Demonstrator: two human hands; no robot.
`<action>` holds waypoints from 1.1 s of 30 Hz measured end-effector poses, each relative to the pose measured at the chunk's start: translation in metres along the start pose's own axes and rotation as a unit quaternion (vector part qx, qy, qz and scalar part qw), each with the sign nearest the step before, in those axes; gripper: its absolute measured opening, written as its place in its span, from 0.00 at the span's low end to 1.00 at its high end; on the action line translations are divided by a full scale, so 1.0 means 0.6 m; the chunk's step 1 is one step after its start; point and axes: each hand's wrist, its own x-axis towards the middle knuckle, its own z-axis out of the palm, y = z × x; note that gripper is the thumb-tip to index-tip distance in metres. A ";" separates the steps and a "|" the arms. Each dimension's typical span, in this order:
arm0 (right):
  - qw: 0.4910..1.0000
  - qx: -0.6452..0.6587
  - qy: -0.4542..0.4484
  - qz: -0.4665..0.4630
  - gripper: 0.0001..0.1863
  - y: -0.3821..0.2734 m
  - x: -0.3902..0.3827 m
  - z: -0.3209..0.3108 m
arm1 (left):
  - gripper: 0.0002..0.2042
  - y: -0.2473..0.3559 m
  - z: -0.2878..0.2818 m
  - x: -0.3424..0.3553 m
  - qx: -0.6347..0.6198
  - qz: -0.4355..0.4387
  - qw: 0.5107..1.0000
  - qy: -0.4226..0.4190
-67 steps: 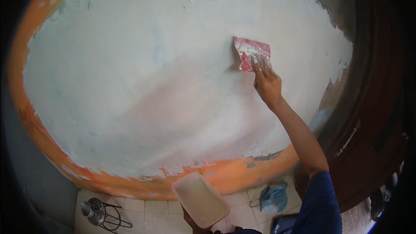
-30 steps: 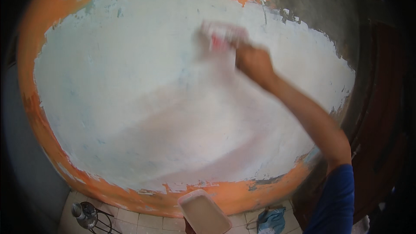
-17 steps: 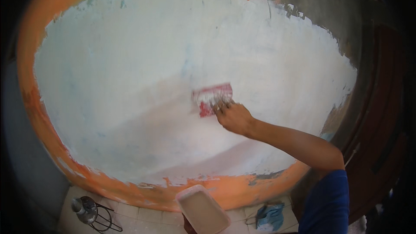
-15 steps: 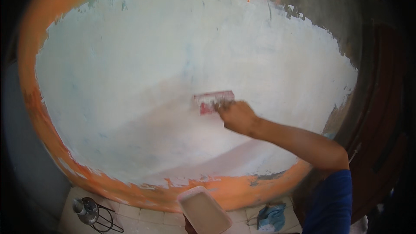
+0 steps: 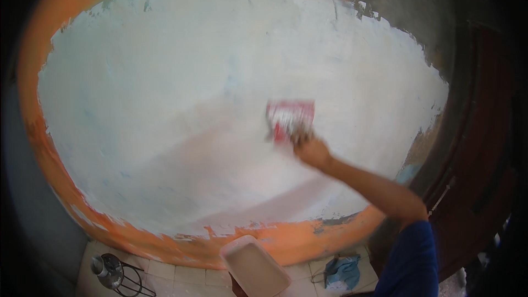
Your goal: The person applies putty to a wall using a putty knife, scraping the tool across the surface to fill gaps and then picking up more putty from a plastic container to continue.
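Note:
A wide red putty scraper, smeared with white, is in my right hand, its fingers closed around the lower part. The scraper is at the white-coated wall, its wide edge up; whether it touches the surface I cannot tell. Low in front of me a pale rectangular tray is tilted, with a light layer on its inside. Only a dark sliver of my left hand shows at the tray's lower left side, gripping it; most of that hand is hidden.
Bare orange paint borders the white coat, with grey wall at upper right. On the tiled floor stand a stool with a grey container at left and a blue cloth at right. A dark red door-like panel is farther right.
My right hand has shifted right with the scraper, whose wide edge is now higher on the wall. The tray stays nearly in place, and the whole view has shifted slightly.

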 end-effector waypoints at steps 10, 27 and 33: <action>0.975 -0.152 0.153 0.058 0.29 0.112 0.112 -0.247 | 0.26 -0.020 -0.015 0.002 0.047 0.029 0.998 0.025; 0.997 0.008 0.010 -0.081 0.31 -0.030 -0.263 0.021 | 0.26 -0.051 0.013 -0.006 0.085 0.023 0.994 0.071; 0.954 -0.138 0.256 0.076 0.22 0.269 0.029 -0.258 | 0.26 -0.064 0.038 -0.014 0.124 0.022 0.982 0.144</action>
